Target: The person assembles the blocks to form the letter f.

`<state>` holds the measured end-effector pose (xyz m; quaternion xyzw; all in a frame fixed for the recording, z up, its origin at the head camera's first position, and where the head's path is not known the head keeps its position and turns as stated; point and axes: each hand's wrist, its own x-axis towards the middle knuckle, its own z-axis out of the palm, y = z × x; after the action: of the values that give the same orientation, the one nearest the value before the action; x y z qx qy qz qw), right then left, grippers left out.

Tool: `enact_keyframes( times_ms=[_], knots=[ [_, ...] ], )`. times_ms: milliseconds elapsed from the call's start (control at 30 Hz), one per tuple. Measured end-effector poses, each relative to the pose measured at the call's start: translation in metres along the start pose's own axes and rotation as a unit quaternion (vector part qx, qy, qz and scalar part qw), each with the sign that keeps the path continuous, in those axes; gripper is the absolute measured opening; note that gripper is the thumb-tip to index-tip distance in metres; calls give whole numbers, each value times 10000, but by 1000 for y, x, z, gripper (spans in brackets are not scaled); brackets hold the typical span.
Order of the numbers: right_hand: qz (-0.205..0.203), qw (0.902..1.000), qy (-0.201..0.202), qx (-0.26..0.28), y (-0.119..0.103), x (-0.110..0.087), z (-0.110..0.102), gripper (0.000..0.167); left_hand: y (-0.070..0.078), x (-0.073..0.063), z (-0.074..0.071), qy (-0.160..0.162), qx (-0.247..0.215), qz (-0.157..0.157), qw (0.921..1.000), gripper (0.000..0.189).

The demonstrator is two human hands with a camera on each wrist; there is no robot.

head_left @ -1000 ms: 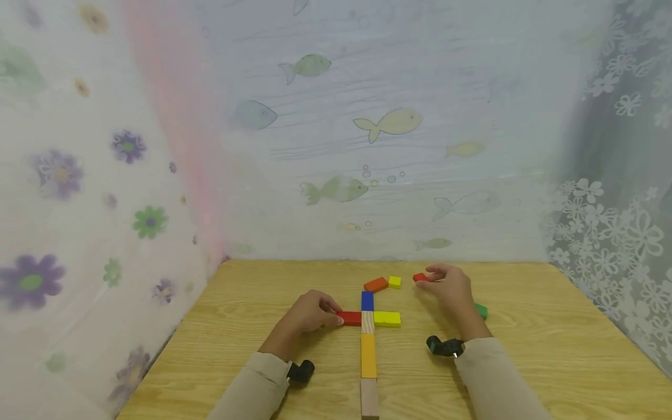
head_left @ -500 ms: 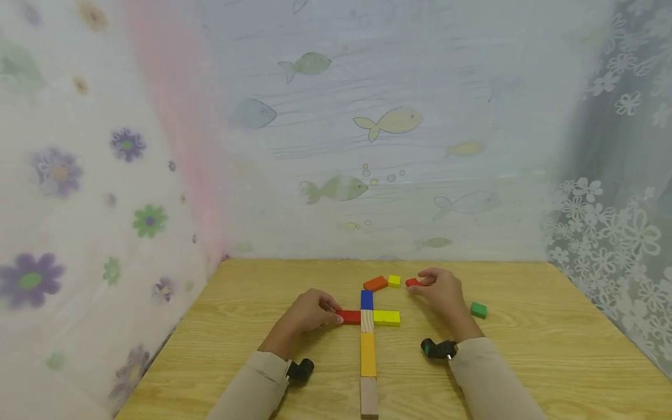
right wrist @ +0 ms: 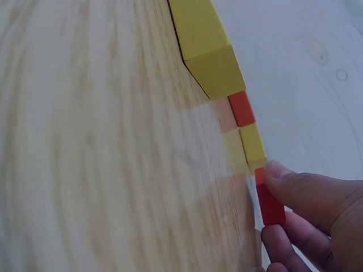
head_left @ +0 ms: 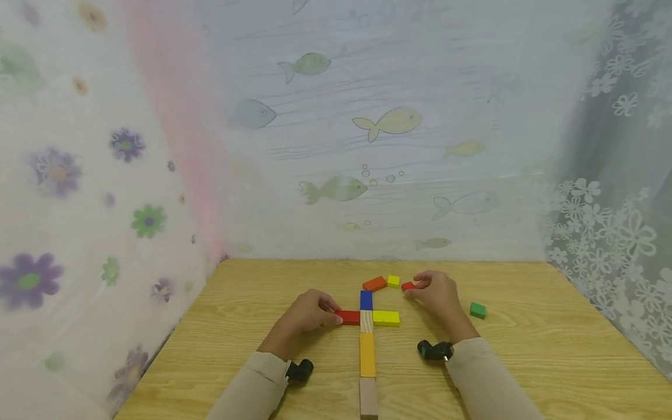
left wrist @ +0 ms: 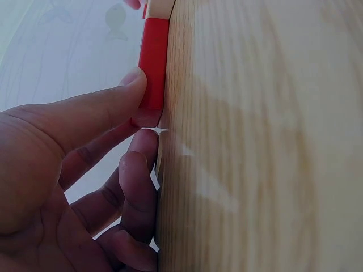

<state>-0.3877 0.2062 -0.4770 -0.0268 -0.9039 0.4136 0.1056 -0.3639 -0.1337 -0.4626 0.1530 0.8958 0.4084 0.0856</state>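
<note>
At the left arm of a cross of wooden blocks, my left hand pinches the outer end of a long red block; the left wrist view shows the thumb on its near face. My right hand holds a small red block between thumb and fingers, just right of a small yellow block. An orange block lies slanted beside that one, behind the blue block. A striped wood block sits mid-cross, flanked by the long red block and a long yellow block.
An amber block and a plain wood block continue the column toward the front. Off to the right lies a green block. The wood-grain table meets a fish-patterned curtain at the back.
My right hand has brought the small red block leftward and slightly nearer, up by the small yellow block. The green block has come out from behind the right forearm. My left hand stays put.
</note>
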Motion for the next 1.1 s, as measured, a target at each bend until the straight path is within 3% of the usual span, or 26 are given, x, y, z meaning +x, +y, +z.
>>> enact_keyframes(
  times_ms=[433,800,1100],
  knots=[
    [11,10000,-68,15,-2,-3,2,47,-1,0,1,-34,42,32,10000,16],
    [-44,9980,-581,225,-4,-6,-4,37,-1,0,-1,8,59,-19,10000,16],
    [80,9987,-471,163,-3,-6,-3,31,0,-1,0,-7,65,1,10000,16]
  ],
)
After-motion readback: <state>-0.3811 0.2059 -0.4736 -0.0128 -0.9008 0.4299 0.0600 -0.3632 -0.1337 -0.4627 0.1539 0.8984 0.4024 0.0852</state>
